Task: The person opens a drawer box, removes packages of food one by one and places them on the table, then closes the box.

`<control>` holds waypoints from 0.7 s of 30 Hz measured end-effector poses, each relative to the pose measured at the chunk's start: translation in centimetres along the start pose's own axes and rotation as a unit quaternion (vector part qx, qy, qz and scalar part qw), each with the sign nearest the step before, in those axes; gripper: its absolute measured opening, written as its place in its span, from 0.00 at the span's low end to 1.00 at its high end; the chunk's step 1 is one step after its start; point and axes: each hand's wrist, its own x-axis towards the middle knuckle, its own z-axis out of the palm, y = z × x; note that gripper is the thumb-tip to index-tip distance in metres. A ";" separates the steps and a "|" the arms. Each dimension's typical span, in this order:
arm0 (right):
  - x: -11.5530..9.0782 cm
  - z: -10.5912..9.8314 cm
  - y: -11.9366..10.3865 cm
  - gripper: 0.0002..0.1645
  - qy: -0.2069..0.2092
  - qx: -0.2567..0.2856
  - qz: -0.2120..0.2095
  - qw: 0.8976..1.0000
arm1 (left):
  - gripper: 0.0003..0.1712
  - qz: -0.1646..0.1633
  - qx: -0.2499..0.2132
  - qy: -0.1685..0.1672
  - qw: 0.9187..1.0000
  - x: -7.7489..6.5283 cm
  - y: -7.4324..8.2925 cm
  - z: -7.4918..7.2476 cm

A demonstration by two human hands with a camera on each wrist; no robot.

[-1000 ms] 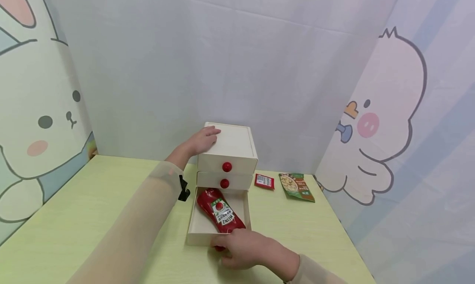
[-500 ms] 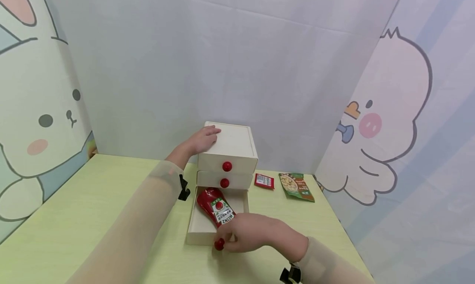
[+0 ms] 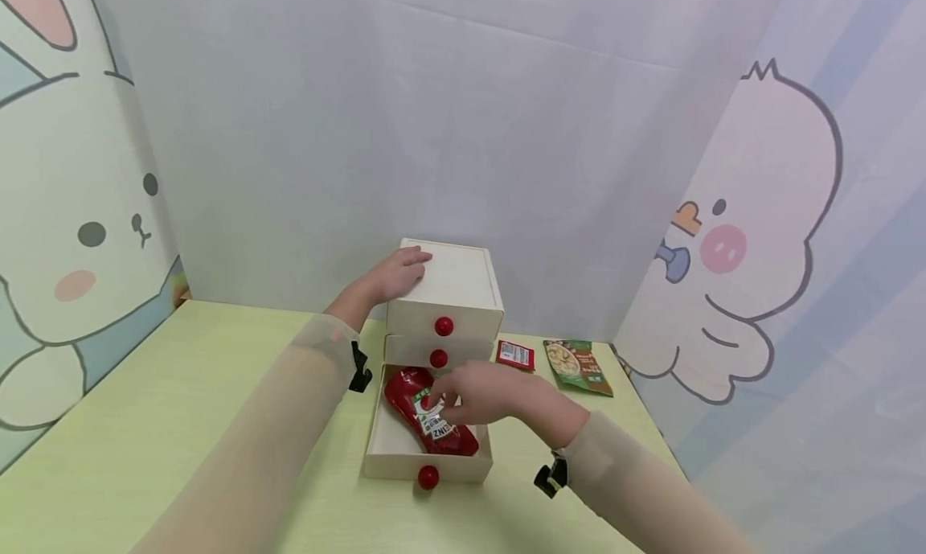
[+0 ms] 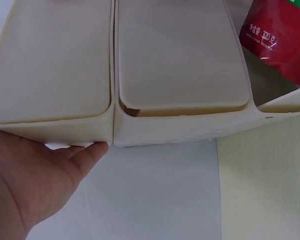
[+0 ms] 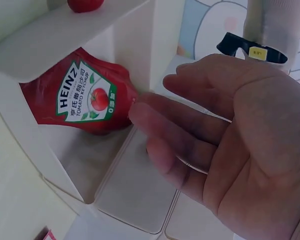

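Note:
A small white drawer cabinet point(image 3: 457, 274) stands on the table, its bottom drawer point(image 3: 394, 465) pulled out. In that drawer lies a red Heinz tomato ketchup pouch point(image 3: 407, 383), its label partly covered by a hand in the head view. My left hand point(image 3: 394, 277) rests on the cabinet's top at the left side, thumb and fingers along its edge. Over the pouch hovers my right hand point(image 3: 481, 393), fingers loosely bent and holding nothing; the right wrist view shows its fingertips close to the pouch point(image 5: 97, 95). The drawer's red knob point(image 3: 428, 478) is free.
Two upper drawers with red knobs point(image 3: 444, 326) are pushed in. Right of the cabinet lie a small red packet point(image 3: 515, 354) with a white label and a green-brown food packet point(image 3: 579, 367). Curtains with cartoon animals surround the pale green table point(image 3: 217, 361).
My right hand has let go of the bottom drawer's knob and moved up and back over the ketchup pouch. The left hand keeps its place on the cabinet.

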 end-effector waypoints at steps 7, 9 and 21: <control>1.9 -0.3 0.7 0.12 -0.011 -0.025 0.025 0.999 | 0.34 -0.001 -0.001 0.002 1.000 0.2 -0.2 0.1; 2.4 -0.1 0.9 0.12 -0.015 -0.034 0.032 0.999 | 0.34 -0.001 -0.003 0.001 1.000 0.2 -0.2 0.1; 5.4 2.9 1.5 0.21 -0.037 -0.099 0.137 0.985 | 0.34 -0.008 -0.002 0.002 1.000 0.1 -0.1 0.1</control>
